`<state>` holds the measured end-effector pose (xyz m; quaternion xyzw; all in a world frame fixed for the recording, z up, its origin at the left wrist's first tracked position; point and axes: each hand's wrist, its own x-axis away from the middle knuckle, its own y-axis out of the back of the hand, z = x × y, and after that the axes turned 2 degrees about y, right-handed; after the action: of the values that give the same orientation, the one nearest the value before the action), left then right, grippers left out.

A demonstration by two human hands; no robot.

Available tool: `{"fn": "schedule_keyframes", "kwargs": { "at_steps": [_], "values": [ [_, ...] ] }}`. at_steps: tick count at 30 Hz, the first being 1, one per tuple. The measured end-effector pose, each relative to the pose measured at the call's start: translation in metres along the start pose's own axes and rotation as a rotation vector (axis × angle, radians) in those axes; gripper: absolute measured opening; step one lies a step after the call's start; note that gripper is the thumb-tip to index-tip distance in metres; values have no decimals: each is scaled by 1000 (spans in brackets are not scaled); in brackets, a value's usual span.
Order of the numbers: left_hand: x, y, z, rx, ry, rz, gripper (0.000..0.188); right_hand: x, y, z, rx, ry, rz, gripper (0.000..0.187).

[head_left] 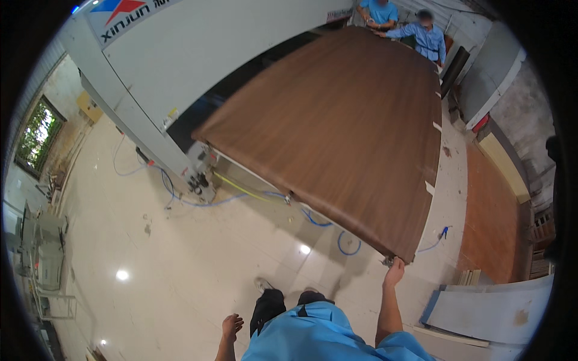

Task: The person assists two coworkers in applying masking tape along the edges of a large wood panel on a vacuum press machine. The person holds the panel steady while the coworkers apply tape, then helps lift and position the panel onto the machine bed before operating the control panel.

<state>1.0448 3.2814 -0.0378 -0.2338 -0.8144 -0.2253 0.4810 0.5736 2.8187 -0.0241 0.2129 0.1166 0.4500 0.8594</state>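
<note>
A large brown wood-grain sheet [337, 126] is spread over a long table with a pale edge frame, running away from me beside a big machine. My right hand [394, 272] is closed on the sheet's near right corner, next to a small metal fitting [387, 262]. The fingertips are partly hidden by the corner. My left hand [232, 327] hangs low at my left side, away from the sheet. Its fingers are loosely bent and a little apart, with nothing in them.
The white machine [162, 66] stands along the table's left side. Blue hoses [349, 243] lie on the tiled floor below. Two people in blue [424, 39] stand at the far end, one with a hand on the sheet. Boards [487, 313] are stacked at the lower right.
</note>
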Motion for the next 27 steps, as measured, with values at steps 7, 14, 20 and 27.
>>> {"fn": "schedule_keyframes", "kwargs": {
  "at_steps": [7,14,20,27],
  "values": [
    [-65,69,-107,-154,13,45,37,-23,-11,27,515,-241,133,42],
    [-137,89,-213,-363,59,2,31,15,-18,33,583,-127,-46,48],
    [-207,30,-335,-447,-154,81,29,42,-48,85,757,-161,-191,50],
    [-222,-94,-564,-665,-887,102,23,44,-238,199,420,289,-190,45]
  ]
}}
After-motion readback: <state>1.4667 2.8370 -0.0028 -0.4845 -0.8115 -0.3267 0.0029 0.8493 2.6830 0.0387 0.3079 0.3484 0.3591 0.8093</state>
